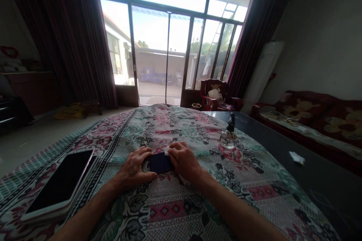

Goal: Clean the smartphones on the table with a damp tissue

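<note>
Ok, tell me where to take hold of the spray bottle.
Grip the spray bottle by its glass body, low down, coming from the near side with the right hand. It stands upright on the flowered cloth, and the wide, rounded glass gives the fingers more to close around than the narrow dark spray top.

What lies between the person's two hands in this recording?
In the head view, a small black rectangular device lies between the left hand and right hand, on a floral bedspread.
</note>
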`<state>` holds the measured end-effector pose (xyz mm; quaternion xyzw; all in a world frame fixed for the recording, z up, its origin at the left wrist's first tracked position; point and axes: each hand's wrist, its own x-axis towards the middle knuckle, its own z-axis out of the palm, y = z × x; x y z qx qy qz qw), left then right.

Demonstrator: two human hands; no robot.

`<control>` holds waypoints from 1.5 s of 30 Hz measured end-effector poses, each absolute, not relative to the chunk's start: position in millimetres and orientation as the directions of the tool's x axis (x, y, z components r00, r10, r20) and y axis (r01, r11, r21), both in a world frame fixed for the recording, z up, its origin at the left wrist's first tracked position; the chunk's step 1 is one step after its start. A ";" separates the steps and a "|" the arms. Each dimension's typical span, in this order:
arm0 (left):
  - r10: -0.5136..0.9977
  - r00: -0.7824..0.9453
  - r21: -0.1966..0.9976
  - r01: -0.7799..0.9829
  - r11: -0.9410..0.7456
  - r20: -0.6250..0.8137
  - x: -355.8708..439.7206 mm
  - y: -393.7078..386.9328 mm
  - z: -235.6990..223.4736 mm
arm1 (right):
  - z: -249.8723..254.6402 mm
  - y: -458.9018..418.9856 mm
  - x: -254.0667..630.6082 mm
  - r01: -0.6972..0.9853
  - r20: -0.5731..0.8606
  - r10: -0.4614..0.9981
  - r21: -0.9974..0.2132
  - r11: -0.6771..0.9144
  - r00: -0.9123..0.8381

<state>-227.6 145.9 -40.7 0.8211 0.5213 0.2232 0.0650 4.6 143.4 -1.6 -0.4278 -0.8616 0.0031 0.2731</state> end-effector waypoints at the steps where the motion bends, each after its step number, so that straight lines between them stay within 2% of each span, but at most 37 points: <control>1: 0.884 0.356 0.342 0.825 -0.450 0.304 -227.6 145.6 -40.8 | -3.9 142.5 4.5 0.718 0.455 0.727 -0.235 0.655 -0.514; 5: 0.878 0.362 0.348 0.817 -0.460 0.312 -226.5 144.2 -38.3 | -7.9 144.3 15.5 0.755 0.416 0.778 -0.266 0.599 -0.471; 10: 0.883 0.363 0.358 0.815 -0.456 0.299 -227.0 144.4 -37.1 | -2.2 158.7 44.3 0.902 0.349 0.903 -0.254 0.348 -0.250; 13: 0.876 0.366 0.359 0.809 -0.466 0.314 -228.0 145.0 -38.6 | 2.8 165.7 59.6 0.929 0.372 0.917 -0.269 0.253 -0.142; 16: 0.870 0.371 0.350 0.807 -0.475 0.325 -227.9 144.8 -38.6 | 5.6 162.2 55.5 0.895 0.430 0.891 -0.327 0.304 -0.146; 20: 0.870 0.374 0.343 0.810 -0.475 0.320 -226.6 144.0 -36.5 | 1.6 139.4 25.3 0.819 0.411 0.868 -0.371 0.438 -0.278; 24: 0.875 0.380 0.332 0.818 -0.469 0.299 -225.5 143.3 -35.1 | -5.7 115.6 7.9 0.809 0.398 0.835 -0.296 0.509 -0.379; 35: 0.865 0.400 0.337 0.804 -0.491 0.304 -227.3 147.4 -39.7 | -5.4 96.9 -23.7 0.842 0.324 0.829 -0.143 0.520 -0.457; 40: 0.872 0.401 0.330 0.813 -0.480 0.280 -227.7 148.7 -39.1 | -5.8 97.2 -25.4 0.875 0.300 0.863 -0.143 0.463 -0.407; 45: 0.865 0.416 0.315 0.812 -0.492 0.281 -226.9 145.3 -33.5 | -2.3 103.4 12.2 0.951 0.302 0.931 -0.167 0.262 -0.204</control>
